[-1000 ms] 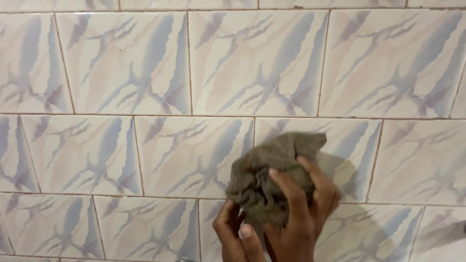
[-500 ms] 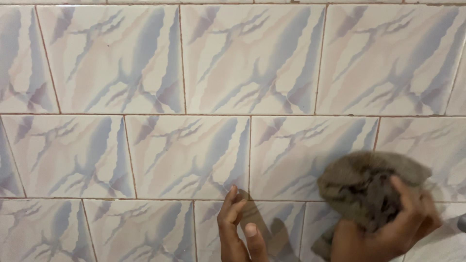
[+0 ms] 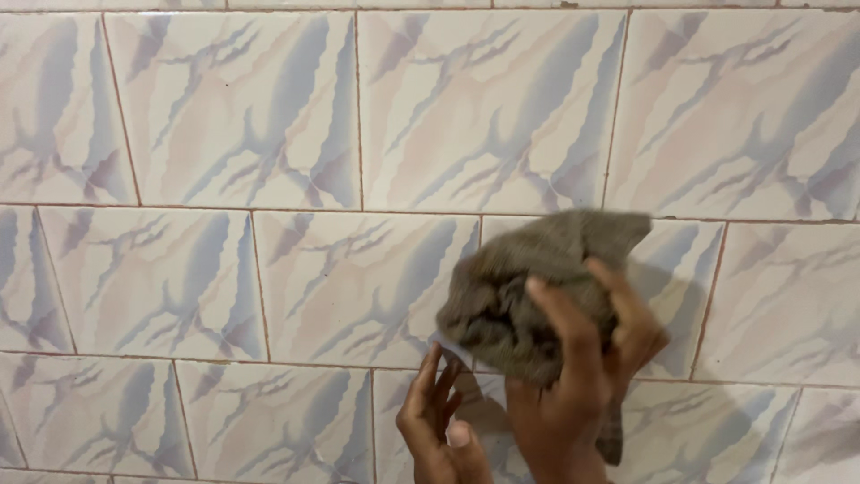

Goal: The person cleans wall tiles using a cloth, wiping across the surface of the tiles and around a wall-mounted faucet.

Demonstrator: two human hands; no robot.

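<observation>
The right hand [image 3: 582, 367] gripped a bunched grey-brown cloth [image 3: 528, 287] against the tiled wall [image 3: 269, 134], one corner pointing up to the right; the left hand [image 3: 436, 421] lay open, fingertips touching a lower tile beside it

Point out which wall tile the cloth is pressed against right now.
The middle-row tile right of centre: the grey-brown cloth, bunched in the right hand, covers its left part. The left hand rests on the row below.
</observation>
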